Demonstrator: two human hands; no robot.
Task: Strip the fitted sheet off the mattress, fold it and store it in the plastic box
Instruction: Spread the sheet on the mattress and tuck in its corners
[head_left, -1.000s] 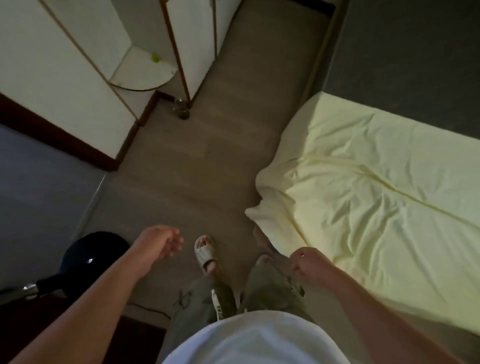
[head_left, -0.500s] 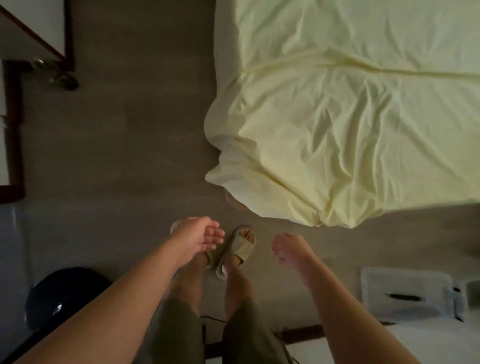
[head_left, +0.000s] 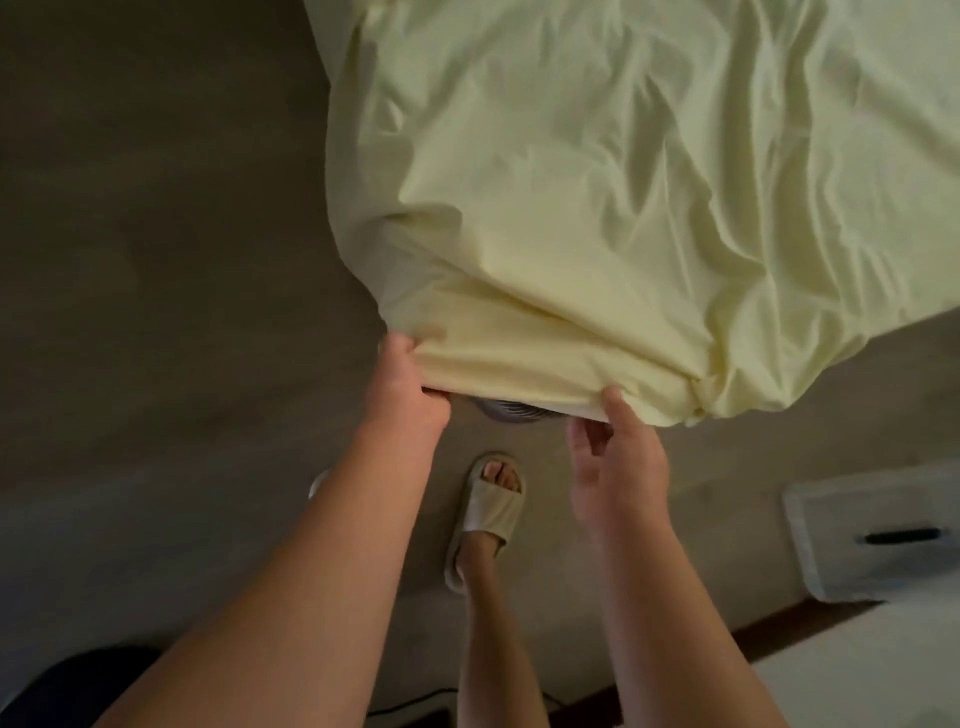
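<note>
The pale yellow fitted sheet (head_left: 597, 197) lies rumpled over the bed, its near-left corner lifted off a grey edge (head_left: 511, 414), probably the mattress. The left hand (head_left: 408, 384) grips the hem there. The right hand (head_left: 618, 467) sets its thumb on the hem further right, fingers curled beneath; I cannot tell if it holds. The cloth looks light, soft and limp, best gathered by the hem in handfuls.

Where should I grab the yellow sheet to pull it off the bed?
Grab the sheet by its hem at the near corner, from below, fingers hooked under, thumb on top. The hem tucks underneath there, so lifting frees it. The left hand grips it that way.
</note>
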